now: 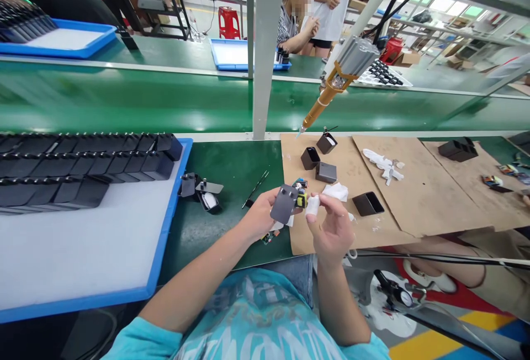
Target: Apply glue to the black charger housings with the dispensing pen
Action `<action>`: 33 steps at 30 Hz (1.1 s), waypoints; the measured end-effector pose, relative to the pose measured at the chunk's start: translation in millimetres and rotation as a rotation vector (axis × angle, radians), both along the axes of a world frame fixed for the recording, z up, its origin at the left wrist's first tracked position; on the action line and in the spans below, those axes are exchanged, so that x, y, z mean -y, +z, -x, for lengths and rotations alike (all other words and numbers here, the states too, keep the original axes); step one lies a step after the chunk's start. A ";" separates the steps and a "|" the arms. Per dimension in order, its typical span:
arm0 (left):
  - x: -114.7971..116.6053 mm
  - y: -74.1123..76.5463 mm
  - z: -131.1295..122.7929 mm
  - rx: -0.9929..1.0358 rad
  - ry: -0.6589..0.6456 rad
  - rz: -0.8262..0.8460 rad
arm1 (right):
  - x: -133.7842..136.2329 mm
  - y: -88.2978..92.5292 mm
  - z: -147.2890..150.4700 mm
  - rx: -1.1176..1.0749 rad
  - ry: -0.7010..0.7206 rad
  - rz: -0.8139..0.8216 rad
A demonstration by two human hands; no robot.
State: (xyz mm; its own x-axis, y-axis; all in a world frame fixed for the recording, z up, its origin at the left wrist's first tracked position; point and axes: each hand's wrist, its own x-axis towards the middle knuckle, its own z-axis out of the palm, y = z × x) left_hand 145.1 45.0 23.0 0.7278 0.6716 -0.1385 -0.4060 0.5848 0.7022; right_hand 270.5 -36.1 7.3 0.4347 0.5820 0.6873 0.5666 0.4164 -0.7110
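My left hand (264,213) is closed on a dark grey charger end cap (284,204) with two round pins. A small circuit board (301,194) with a yellow part stands against the cap's far side. Just to the right, my right hand (334,233) is bent in a pinch, with a small white wad (313,205) at the thumb and forefinger, close to the board. Whether the wad is tissue or a finger wrap is unclear. Partly hidden under my left hand lies another circuit board (270,237). Crumpled white tissue (336,191) rests behind my right hand.
A blue-rimmed tray (159,244) with rows of black casings stands left. Tweezers (255,188) and charger parts (202,191) lie beside it. Open black casings (310,158) sit on brown cardboard (397,213). An orange dispenser (321,107) hangs above. People are beyond the bench.
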 end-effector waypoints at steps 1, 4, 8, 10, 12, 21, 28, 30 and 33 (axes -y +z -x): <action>0.2 -1.6 -0.7 -0.020 0.003 -0.001 | -0.2 2.7 1.2 0.050 -0.003 -0.015; 0.2 -7.0 -0.5 -0.119 0.007 -0.016 | -1.7 11.0 2.6 0.229 -0.029 -0.041; -1.2 -8.5 2.5 -0.197 0.006 -0.061 | -4.0 18.6 0.8 0.392 -0.065 -0.021; -1.7 -6.8 3.3 -0.199 -0.014 -0.081 | -4.1 20.3 0.0 0.425 -0.055 -0.009; -1.7 -5.6 3.4 -0.201 -0.030 -0.092 | -3.4 20.8 -0.3 0.440 -0.036 0.009; -2.0 -7.2 2.4 -0.211 -0.002 -0.056 | 1.5 25.2 2.4 0.240 0.117 0.133; -4.1 1.7 4.7 -0.256 -0.009 -0.084 | 0.2 29.5 -2.9 0.444 0.064 0.126; -3.2 -0.3 4.7 -0.230 -0.015 -0.054 | -0.5 28.5 -5.0 0.479 0.072 0.125; -1.4 -3.4 4.2 -0.172 -0.081 0.029 | -0.9 29.7 -8.7 0.495 0.126 0.159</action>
State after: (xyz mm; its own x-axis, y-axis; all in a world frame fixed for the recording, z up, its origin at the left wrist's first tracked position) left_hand 140.9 46.4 19.6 0.7433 0.6056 -0.2842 -0.2321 0.6319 0.7395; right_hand 279.2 -35.1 37.0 0.0014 0.7224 0.6915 0.8029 0.4113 -0.4314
